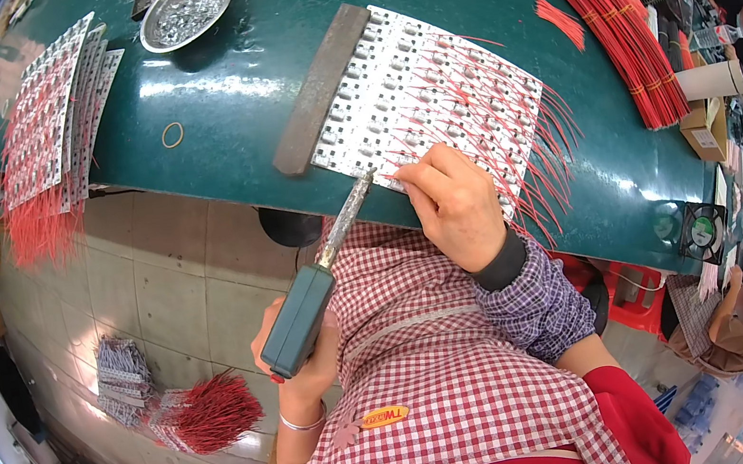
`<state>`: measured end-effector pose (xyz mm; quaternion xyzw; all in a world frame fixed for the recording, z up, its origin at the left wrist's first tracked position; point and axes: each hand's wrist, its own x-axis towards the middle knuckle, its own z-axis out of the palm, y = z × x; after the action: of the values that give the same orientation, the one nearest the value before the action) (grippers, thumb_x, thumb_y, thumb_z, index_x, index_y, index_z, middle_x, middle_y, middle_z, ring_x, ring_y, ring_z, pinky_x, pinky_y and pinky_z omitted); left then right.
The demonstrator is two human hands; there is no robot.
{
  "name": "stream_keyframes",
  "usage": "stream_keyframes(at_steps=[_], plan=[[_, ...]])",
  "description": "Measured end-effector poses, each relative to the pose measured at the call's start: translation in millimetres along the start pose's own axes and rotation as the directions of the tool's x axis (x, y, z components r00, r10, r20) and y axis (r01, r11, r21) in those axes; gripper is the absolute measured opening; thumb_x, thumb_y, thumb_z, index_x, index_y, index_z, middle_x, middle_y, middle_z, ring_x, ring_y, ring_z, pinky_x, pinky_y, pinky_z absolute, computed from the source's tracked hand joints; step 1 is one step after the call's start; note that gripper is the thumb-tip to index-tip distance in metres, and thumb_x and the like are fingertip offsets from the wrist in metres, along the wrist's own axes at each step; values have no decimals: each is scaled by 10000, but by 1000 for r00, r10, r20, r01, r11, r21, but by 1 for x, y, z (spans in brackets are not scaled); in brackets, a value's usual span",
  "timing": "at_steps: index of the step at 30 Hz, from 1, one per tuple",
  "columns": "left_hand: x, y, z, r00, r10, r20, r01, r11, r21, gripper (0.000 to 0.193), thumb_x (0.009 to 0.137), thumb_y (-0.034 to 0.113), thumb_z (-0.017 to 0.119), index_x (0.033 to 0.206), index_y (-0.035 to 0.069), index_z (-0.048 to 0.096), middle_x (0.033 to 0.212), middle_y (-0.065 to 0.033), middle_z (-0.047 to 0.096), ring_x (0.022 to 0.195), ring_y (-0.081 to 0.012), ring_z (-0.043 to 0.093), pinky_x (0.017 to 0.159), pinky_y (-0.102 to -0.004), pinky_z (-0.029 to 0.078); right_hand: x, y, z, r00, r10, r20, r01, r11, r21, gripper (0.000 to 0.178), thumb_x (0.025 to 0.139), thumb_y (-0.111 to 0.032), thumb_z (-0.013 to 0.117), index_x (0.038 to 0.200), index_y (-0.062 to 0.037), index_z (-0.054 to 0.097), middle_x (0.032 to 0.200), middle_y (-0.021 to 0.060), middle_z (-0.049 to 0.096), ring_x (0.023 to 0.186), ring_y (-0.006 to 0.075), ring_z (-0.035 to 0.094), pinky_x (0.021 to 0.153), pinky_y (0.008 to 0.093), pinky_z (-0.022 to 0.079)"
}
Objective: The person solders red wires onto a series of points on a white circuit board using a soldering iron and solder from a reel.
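My left hand (317, 367) is wrapped round the handle of a dark green soldering gun (300, 321). Its metal tip reaches up to the near edge of a white circuit board panel (360, 90) set with rows of small components. Close beside the tip, the thumb and forefinger of my right hand (461, 207) pinch a thin red wire (400, 176); its end is too small to make out. Many red wires (466, 93) fan out from the board's right part and hang past its edge. A brown metal bar (322, 91) lies along the board's left edge.
On the green table (215, 150) are a metal bowl (187, 10) of shiny bits, a rubber band (173, 135), stacked wired panels (54, 135) and red wire bundles (622, 46). More wire bundles (197, 412) lie on the floor at left. Another person (726, 323) sits at right.
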<state>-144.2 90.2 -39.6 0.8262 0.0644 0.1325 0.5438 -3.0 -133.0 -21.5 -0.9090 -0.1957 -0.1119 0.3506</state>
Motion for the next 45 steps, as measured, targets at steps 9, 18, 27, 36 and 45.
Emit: stream_keyframes(at_steps=[9,18,27,36,45], plan=[[0,3,-1,999,-45,-12,45,999,-13,252,744,-96,737,993,-77,707,941,-153,711,710,-194,678,635,-284,538,-6,-4,2,990,42,-132,-28,994,102,155,811,46,748,945,-20,705,824,89,560,756,270,593,650,384,493],[3,8,0,1000,-10,-18,10,1000,-24,235,750,-92,736,983,-77,716,979,-168,722,761,-221,710,665,-297,554,-15,-3,26,974,-35,-224,59,993,105,239,745,75,777,930,-42,683,775,85,534,703,269,576,607,392,469],[9,14,-3,999,22,35,-23,999,45,211,748,-85,743,955,-74,700,970,-160,718,745,-224,709,662,-289,546,-15,-2,29,970,-100,-222,112,993,45,242,730,71,771,906,-45,652,763,83,524,691,275,568,612,403,455],[14,18,-4,996,24,89,-31,996,80,194,737,-88,739,922,-55,691,913,-128,700,706,-217,686,633,-293,528,-15,-1,28,971,-114,-210,124,992,35,233,726,70,764,888,-46,644,756,81,507,692,274,559,618,403,442],[-13,-12,-9,996,59,-68,-53,996,77,227,754,-53,761,972,-46,697,954,-145,697,738,-226,687,634,-308,525,-15,-1,29,971,-116,-209,124,992,27,214,735,63,757,879,-48,645,761,79,508,702,270,564,629,400,445]])
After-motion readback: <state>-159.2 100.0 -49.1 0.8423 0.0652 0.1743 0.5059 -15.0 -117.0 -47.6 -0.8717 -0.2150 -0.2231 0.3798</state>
